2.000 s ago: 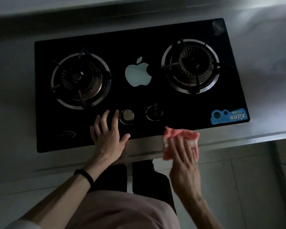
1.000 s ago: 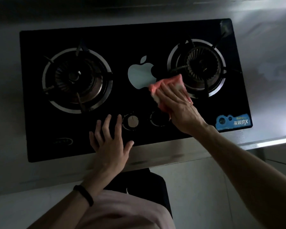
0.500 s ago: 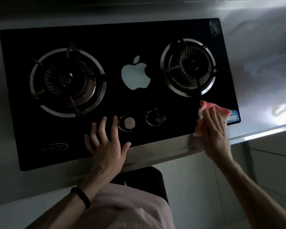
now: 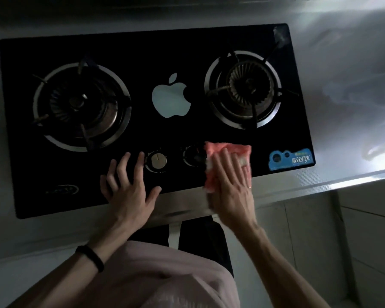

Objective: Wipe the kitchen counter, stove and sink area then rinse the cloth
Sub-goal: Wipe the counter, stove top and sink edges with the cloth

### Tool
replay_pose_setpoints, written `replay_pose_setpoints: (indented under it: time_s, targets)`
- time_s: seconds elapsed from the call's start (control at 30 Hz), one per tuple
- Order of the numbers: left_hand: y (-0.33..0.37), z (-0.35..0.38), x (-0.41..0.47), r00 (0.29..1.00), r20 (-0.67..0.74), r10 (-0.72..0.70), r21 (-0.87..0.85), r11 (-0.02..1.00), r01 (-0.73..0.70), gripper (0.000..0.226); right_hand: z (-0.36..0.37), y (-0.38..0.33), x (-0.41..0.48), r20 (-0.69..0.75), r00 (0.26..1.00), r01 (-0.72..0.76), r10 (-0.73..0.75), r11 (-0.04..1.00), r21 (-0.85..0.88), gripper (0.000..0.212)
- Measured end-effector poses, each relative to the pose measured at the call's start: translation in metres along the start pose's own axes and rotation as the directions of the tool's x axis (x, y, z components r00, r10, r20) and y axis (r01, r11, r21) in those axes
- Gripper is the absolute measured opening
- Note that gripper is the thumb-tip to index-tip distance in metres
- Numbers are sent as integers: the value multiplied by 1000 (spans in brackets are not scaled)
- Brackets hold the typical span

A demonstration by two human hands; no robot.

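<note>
The stove stage of the wipe is judged to be in hand. A pink cloth (image 4: 219, 150) is pressed flat on the front strip of the black glass gas hob (image 4: 165, 50) by the right hand (image 4: 231, 192), whose fingers are laid straight and close together over it; nothing is pinched. The cloth lies at the right control knob (image 4: 192, 155) (touching or merely beside it cannot be told), and its near end reaches the steel counter (image 4: 353, 81) at the front lip. The left hand (image 4: 129, 190) is spread flat, fingers apart, on the glass just left of the left control knob (image 4: 157, 161); nothing is held, and it is apparently used as a brace. The blue sticker (image 4: 290, 158) is apart from the cloth. For the next move, a sweep along the front strip is called for, with both knobs skirted so that neither is turned. No sink is in view, so the rinse is judged to be some way off.
</note>
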State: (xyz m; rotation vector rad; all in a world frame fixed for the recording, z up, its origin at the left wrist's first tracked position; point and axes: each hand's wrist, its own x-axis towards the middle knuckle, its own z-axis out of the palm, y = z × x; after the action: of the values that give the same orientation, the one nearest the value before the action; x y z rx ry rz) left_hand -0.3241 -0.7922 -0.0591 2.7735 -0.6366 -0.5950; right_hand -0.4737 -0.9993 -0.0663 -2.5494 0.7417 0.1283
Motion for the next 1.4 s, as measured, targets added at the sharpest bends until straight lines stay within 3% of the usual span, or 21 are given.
replay_pose_setpoints:
  time_s: [0.17,0.3,0.43,0.57,0.73,1.0,1.23,1.4]
  targets:
    - [13,-5,-1,999,14,-51,10,999,51,97,-63,96,20,-15,981,-192,191,978,-81,63]
    - [31,-7,-4,994,-62,-93,-57,994,90,99,-82,130,41,-4,981,-195,196,974,-111,64]
    - [73,-18,-3,978,-206,-1,-184,982,-37,90,-85,130,64,-20,978,-211,210,972,-108,65]
    - [116,-34,34,975,-216,48,-221,971,-97,87,-101,148,105,7,982,-185,186,978,-97,60]
    - [144,-41,107,996,-80,-29,-163,987,15,91,-104,152,115,36,987,-155,157,986,-53,63]
    - [126,-32,190,987,129,-100,10,995,100,119,-100,172,58,43,998,48,-47,999,-19,64]
    - [115,-25,204,959,269,-86,8,996,87,135,-133,201,161,90,976,201,-199,979,-19,61]
    - [114,-42,207,868,490,-81,35,997,73,166,-168,209,257,203,899,411,-387,907,-88,62]
